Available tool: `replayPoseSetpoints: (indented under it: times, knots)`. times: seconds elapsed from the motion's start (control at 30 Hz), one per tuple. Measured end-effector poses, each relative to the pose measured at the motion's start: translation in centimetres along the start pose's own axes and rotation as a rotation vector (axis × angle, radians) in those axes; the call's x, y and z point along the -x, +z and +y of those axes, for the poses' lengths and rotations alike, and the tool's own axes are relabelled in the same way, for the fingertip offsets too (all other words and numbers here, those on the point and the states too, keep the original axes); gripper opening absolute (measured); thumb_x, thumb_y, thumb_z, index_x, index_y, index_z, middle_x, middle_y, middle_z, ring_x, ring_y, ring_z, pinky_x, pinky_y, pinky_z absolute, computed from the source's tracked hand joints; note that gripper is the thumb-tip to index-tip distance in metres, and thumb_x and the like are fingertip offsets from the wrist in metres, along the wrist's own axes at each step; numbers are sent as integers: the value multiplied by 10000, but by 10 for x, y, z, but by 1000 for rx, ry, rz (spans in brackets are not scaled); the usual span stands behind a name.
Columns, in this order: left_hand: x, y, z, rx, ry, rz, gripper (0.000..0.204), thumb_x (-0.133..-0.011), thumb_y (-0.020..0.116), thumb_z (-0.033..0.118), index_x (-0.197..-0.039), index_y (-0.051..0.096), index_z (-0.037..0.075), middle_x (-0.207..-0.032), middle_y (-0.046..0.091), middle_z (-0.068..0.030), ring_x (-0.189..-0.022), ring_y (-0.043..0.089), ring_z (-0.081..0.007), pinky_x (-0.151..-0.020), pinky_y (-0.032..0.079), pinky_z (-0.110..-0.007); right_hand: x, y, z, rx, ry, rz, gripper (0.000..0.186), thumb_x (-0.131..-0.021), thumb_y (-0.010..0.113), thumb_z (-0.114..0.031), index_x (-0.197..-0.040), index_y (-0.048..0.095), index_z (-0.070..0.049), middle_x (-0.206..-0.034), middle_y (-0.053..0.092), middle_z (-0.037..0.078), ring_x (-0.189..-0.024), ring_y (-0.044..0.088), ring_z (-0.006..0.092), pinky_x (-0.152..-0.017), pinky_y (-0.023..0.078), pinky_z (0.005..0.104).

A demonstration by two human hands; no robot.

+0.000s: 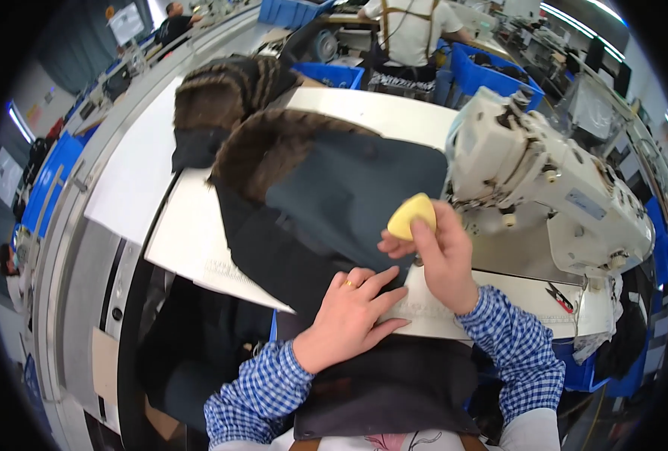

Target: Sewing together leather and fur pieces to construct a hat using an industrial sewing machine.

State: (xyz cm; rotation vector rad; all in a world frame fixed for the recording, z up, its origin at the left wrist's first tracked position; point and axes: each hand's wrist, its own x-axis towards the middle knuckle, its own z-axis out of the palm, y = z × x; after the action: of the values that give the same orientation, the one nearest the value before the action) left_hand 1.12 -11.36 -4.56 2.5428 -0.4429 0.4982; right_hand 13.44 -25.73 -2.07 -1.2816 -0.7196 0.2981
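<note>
Both busy now: clamping a yellow, rounded-triangular block (411, 216) between thumb and fingers of the right hand (446, 255), near a white sewing machine (552, 161); resting the left hand (349, 319), fingers apart, across dark, brown-furred cloth (356, 188) on the white counter (187, 225).

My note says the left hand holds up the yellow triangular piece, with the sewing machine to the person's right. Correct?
Wrong hand: the head view shows the right hand holding up the yellow triangular piece, with the sewing machine to the person's right.
</note>
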Motion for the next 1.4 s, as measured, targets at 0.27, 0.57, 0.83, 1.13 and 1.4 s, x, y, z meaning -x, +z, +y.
replayPoseSetpoints:
  times: [0.27, 0.57, 0.83, 1.13, 1.4]
  knots:
    - [8, -52, -59, -159, -71, 455, 292, -827, 798, 136, -1097, 729, 48, -1185, 693, -124, -1080, 644, -321, -938, 505, -426, -84, 75, 10, -34, 44, -125, 294, -1072, 546, -220, -1240, 539, 22, -1017, 716, 133, -850, 737, 174, -712, 591, 278]
    - [20, -41, -86, -376, -254, 217, 418, -904, 739, 258, -1256, 668, 43, -1368, 618, -131, -1298, 538, -319, -1095, 412, -451, -101, 82, 84, 131, 171, -56, 286, -1075, 534, -206, -1234, 538, 32, -1063, 714, 139, -907, 745, 192, -725, 599, 275]
    - [18, -47, -81, -329, -339, 135, 569, -902, 720, 439, -1316, 648, 55, -1432, 575, -169, -1293, 526, -323, -1053, 402, -444, -106, 84, 75, 351, 95, -85, 288, -1077, 540, -237, -1239, 551, 1, -1006, 733, 109, -900, 735, 156, -704, 572, 259]
    - [20, -45, -81, -307, -436, 346, 472, -871, 778, 287, -1220, 649, -4, -1370, 584, -221, -1253, 536, -377, -1046, 424, -468, -111, 88, 73, 681, -102, -103, 228, -1063, 552, -217, -1180, 538, -22, -758, 699, 128, -651, 718, 252, -566, 543, 336]
    - [-10, -76, -126, 86, -626, 279, 370, -826, 833, 282, -1027, 726, -10, -817, 694, -117, -732, 657, -239, -680, 535, -353, -108, 84, 79, 646, -238, -60, 190, -1036, 590, -178, -1143, 553, -26, -772, 698, 182, -646, 706, 325, -555, 540, 373]
